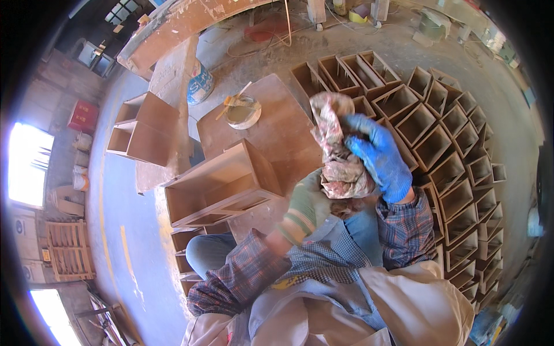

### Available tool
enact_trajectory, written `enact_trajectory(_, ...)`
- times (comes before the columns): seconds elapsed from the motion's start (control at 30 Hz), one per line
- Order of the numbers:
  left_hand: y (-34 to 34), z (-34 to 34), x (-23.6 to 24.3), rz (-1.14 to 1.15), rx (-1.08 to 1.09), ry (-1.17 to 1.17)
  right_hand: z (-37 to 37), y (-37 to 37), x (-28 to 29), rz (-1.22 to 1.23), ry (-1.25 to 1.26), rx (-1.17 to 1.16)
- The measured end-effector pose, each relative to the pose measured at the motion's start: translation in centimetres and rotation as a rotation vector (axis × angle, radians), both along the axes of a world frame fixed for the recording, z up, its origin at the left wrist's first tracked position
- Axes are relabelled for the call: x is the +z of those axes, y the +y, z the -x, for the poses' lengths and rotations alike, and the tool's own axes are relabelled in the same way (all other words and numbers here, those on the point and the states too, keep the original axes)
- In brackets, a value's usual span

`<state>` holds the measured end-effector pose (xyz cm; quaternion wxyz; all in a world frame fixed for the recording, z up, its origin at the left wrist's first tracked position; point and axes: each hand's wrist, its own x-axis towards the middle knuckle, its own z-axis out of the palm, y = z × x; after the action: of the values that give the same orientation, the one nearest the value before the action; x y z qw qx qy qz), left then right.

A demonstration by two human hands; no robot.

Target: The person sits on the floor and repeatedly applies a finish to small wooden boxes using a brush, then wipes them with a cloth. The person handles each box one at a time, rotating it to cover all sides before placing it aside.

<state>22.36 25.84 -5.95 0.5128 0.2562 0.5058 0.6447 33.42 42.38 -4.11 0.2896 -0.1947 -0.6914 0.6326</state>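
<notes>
A crumpled pink, white and grey patterned cloth (346, 176) hangs bunched between a worker's two hands, above the lap and well apart from any wood. The right hand (381, 155), in a blue coated glove, curls partly closed around the cloth's right side; the left hand (306, 207), in a green-grey striped knit glove, meets its lower left, its fingertips hidden and its grip impossible to tell. Good handling likely means gathering the loose upper end into the palm, folding the bundle into a firm, flat pad, and turning a cleaner face outward. Just beyond sits an open brown wooden box frame (213, 184), and past it a flat brown worktop (283, 109) bearing a round whitish tub (245, 118), best kept clear of trailing cloth. Rows of open wooden boxes (415, 121) crowd the right.
</notes>
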Motion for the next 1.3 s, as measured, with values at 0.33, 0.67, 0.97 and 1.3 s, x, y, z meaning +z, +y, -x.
enact_trajectory(0.33,-3.3,1.6,0.3,0.018,-0.070,-0.652,-0.1,-7.7,-5.1,0.360,0.142,-0.011)
enact_trajectory(0.67,-9.6,9.2,5.5,0.580,0.087,1.632,11.0,-5.4,-10.8,-0.513,-0.618,-0.277)
enact_trajectory(0.97,-9.5,11.6,3.5,0.496,-0.210,1.664,18.4,-3.6,-8.1,-0.463,-0.424,0.242)
enact_trajectory(1.3,-9.4,11.8,3.3,0.469,-0.238,1.601,8.4,-9.7,-6.4,-0.754,-0.096,0.076)
